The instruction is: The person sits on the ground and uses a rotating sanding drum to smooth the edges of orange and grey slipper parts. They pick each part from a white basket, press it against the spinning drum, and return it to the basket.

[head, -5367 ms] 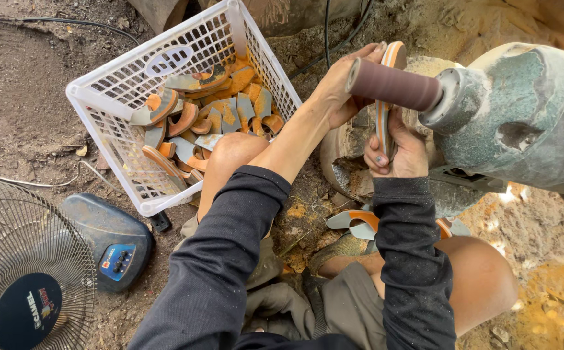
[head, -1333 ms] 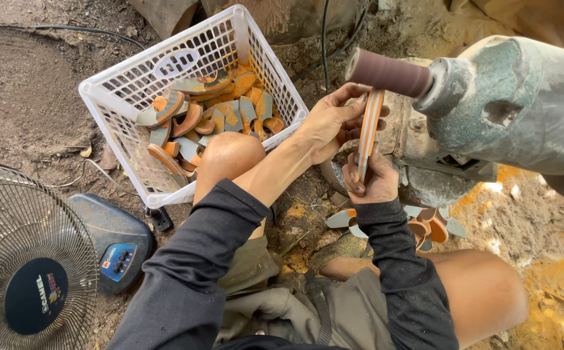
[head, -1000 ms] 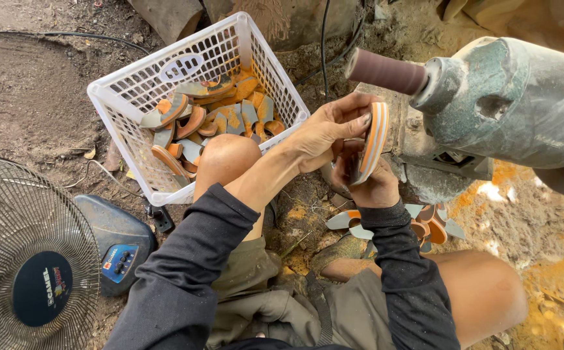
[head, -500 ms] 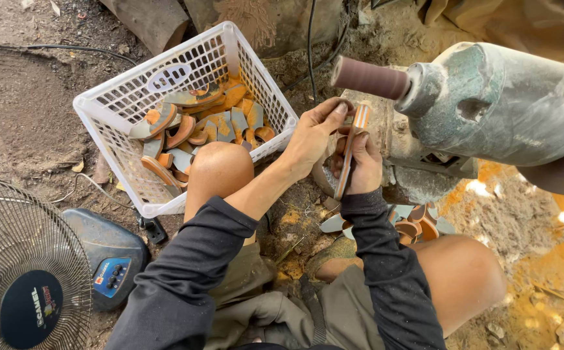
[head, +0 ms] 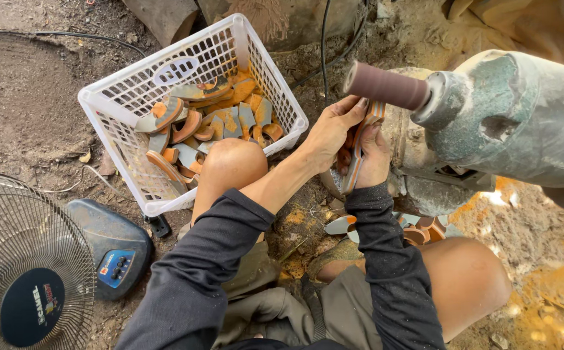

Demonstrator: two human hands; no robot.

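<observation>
Both hands met on one curved orange-and-grey piece (head: 357, 152), held upright just below the brown sanding drum (head: 385, 85) of a dusty green motor (head: 521, 116); the left hand (head: 330, 133) had its grip closed around the piece's upper edge, fingertips near the drum; the right hand (head: 374, 159) clasped the lower part from the other side; a white plastic basket (head: 126, 104) of similar pieces stood beside the left knee; more pieces (head: 418, 230) lay on the dirt between the legs; a fan (head: 23, 279) sat at the lower left.
</observation>
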